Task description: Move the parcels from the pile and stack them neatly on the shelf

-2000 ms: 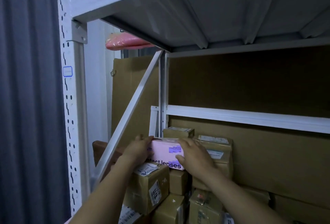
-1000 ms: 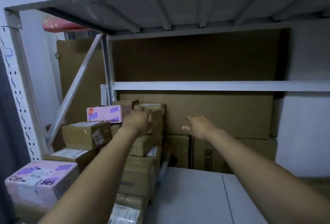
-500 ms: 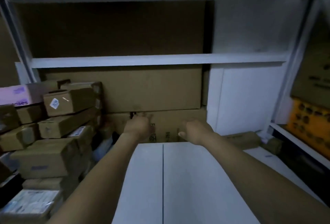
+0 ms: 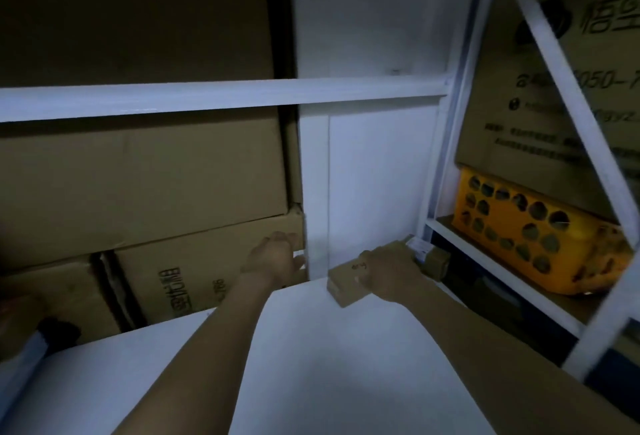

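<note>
A small brown parcel (image 4: 346,284) lies on the white shelf board (image 4: 346,365), at its back right corner. My right hand (image 4: 389,270) lies over the parcel's top, and its fingers curl round the far side. A second small brown parcel (image 4: 436,259) sits right behind it, against the shelf upright. My left hand (image 4: 277,258) hovers to the left with its fingers spread and nothing in it, close to the corner of a large carton (image 4: 194,271).
Big cardboard cartons (image 4: 138,174) fill the back left behind a white horizontal rail (image 4: 207,96). The neighbouring bay on the right holds a yellow perforated basket (image 4: 519,237) under a printed carton (image 4: 554,70), behind a white diagonal brace (image 4: 575,95).
The view has swung right, away from the stacked parcels on the left. Both hands were empty; my right hand has now landed on the small brown parcel in the back right corner.
</note>
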